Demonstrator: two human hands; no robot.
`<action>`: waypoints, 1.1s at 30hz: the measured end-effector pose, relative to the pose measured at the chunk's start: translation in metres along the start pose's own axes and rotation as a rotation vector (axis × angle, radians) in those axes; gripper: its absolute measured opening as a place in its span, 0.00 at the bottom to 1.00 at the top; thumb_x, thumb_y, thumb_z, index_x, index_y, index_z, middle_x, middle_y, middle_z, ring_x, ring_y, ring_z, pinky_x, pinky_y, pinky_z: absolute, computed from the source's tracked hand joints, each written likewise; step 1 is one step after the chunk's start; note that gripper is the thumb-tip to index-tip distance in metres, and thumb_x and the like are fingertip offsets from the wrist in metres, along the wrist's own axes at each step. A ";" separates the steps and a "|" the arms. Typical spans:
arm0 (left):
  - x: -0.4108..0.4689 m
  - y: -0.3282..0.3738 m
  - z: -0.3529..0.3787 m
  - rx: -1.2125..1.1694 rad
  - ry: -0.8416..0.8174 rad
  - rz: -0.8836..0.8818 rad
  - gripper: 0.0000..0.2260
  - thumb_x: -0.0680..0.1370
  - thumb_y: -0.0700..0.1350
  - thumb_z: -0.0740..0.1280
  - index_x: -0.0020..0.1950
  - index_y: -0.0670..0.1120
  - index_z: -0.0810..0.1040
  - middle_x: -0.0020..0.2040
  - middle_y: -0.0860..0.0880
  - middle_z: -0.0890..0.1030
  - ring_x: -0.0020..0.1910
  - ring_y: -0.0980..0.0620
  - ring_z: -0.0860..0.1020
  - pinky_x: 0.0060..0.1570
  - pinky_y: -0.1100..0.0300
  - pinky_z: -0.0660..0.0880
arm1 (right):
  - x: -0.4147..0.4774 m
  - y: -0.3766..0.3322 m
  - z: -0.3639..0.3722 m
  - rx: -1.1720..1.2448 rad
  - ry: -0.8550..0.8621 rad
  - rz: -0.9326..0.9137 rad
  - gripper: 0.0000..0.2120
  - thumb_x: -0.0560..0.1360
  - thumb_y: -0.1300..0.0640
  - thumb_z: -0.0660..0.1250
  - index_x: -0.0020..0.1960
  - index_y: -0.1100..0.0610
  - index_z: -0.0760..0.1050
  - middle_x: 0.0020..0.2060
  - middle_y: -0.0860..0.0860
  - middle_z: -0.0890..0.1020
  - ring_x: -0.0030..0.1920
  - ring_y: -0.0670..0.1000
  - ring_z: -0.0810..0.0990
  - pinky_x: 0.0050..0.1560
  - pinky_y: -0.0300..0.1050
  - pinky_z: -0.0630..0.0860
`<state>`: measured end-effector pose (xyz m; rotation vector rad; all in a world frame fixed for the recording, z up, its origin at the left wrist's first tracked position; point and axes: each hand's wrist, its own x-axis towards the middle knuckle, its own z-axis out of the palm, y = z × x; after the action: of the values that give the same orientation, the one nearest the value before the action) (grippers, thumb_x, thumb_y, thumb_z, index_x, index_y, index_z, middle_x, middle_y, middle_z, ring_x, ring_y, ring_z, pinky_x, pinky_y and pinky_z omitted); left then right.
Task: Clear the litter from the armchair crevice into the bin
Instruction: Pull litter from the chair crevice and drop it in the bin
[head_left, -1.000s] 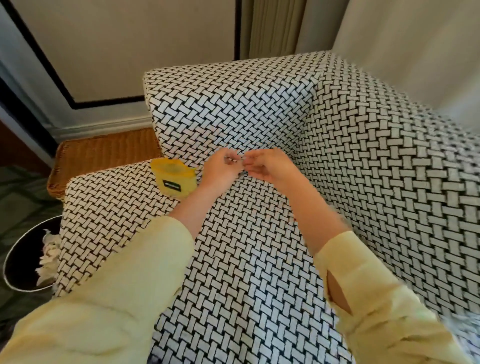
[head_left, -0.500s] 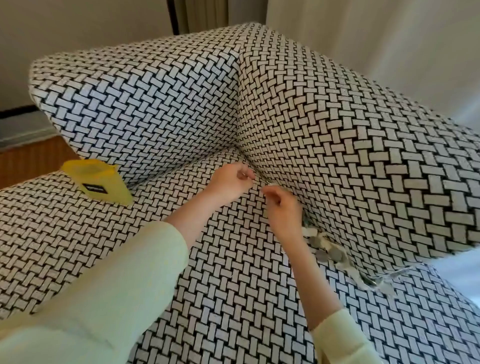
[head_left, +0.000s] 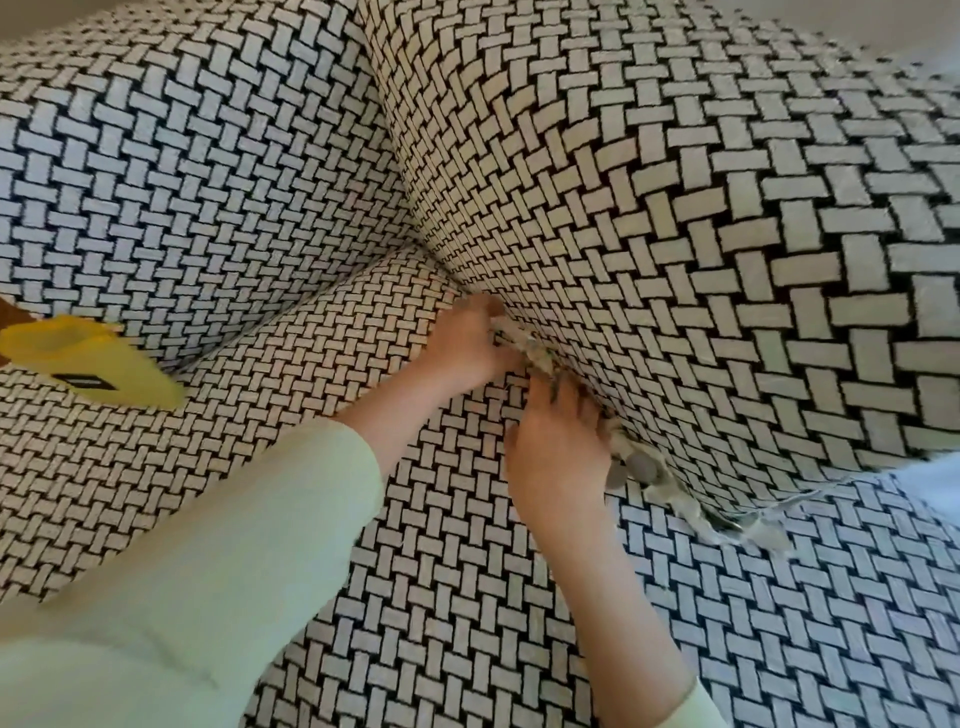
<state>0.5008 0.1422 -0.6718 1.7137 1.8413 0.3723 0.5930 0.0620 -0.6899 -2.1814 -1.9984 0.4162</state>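
A black-and-white woven armchair fills the view. Pale paper scraps and small round grey pieces of litter line the crevice between the seat cushion and the right arm. My left hand is at the upper end of the crevice, its fingertips curled on a pale scrap of litter there. My right hand lies just below it with its fingers pushed into the crevice against the litter; the fingertips are hidden. The bin is out of view.
A yellow plastic container with a black label lies on its side on the seat at the far left. The chair's back and right arm rise close around my hands. More litter trails toward the seat's front right.
The view has swung right and closer to the crevice. Both hands have moved from the seat's back corner down into the right crevice, onto the litter.
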 end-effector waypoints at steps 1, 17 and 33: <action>0.002 0.002 0.002 0.023 -0.041 0.008 0.27 0.70 0.45 0.73 0.66 0.44 0.69 0.65 0.44 0.71 0.64 0.45 0.69 0.64 0.54 0.69 | 0.001 0.002 0.001 0.023 -0.062 0.006 0.21 0.80 0.58 0.56 0.72 0.55 0.58 0.71 0.55 0.64 0.68 0.57 0.66 0.65 0.51 0.66; 0.021 0.009 0.038 0.157 0.086 -0.073 0.32 0.69 0.51 0.70 0.66 0.38 0.61 0.62 0.42 0.75 0.67 0.44 0.69 0.74 0.49 0.50 | 0.025 0.019 -0.023 0.144 -0.115 0.065 0.15 0.79 0.65 0.54 0.58 0.54 0.76 0.52 0.54 0.81 0.53 0.56 0.79 0.50 0.44 0.74; 0.021 0.012 0.045 0.031 0.242 0.016 0.15 0.73 0.37 0.66 0.57 0.38 0.66 0.50 0.39 0.78 0.48 0.41 0.77 0.40 0.57 0.70 | 0.028 0.019 -0.014 0.217 -0.030 -0.003 0.14 0.79 0.61 0.56 0.59 0.50 0.76 0.49 0.51 0.82 0.49 0.53 0.79 0.44 0.41 0.72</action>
<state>0.5370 0.1564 -0.7047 1.7701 2.0130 0.5830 0.6177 0.0886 -0.6850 -2.0515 -1.8729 0.6370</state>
